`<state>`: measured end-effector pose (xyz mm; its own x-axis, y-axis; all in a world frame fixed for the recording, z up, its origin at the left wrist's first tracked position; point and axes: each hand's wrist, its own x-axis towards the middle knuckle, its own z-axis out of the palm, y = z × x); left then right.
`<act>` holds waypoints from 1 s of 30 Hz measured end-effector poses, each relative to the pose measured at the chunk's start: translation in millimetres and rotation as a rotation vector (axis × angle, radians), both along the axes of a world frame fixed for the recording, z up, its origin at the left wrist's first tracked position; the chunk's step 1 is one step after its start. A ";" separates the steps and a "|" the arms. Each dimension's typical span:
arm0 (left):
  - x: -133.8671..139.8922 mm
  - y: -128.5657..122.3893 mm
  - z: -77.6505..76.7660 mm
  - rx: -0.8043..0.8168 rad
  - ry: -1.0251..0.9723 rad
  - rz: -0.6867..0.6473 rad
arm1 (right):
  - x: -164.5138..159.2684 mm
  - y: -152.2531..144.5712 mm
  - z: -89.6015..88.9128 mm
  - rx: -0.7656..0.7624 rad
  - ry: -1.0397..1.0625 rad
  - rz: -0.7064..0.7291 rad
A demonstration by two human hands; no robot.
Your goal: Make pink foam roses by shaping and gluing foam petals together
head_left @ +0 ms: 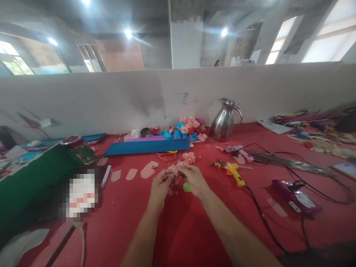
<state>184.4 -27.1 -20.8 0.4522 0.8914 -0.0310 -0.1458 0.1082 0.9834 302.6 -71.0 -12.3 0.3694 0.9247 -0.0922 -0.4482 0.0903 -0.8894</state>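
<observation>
In the head view my left hand pinches a thin pale pink stick-like piece that stands up between my fingertips. My right hand is closed at the same piece from the other side; its exact fold or shape is too small to make out. Just behind my hands lies a pink paper flower. Beneath my right hand shows a bright green round item, partly covered. Cut pink petal pieces lie to the left of my left hand, some stacked in a small pile.
A yellow glue gun with a black cord lies at the right, near a purple power strip and thin metal wires. Behind are a blue sheet, bunched paper flowers and a steel jug. A glass jar stands left.
</observation>
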 end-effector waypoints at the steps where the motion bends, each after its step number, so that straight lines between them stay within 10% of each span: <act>1: 0.0 0.1 -0.2 0.005 0.005 0.002 | 0.0 -0.2 0.1 0.000 -0.001 -0.002; 18: -7.8 0.7 9.3 -0.270 -0.085 -0.123 | 9.1 -3.4 5.7 -0.024 -0.189 0.009; 30: -5.0 0.0 8.5 -0.165 0.010 -0.065 | 8.0 -3.2 4.3 -0.085 -0.241 0.025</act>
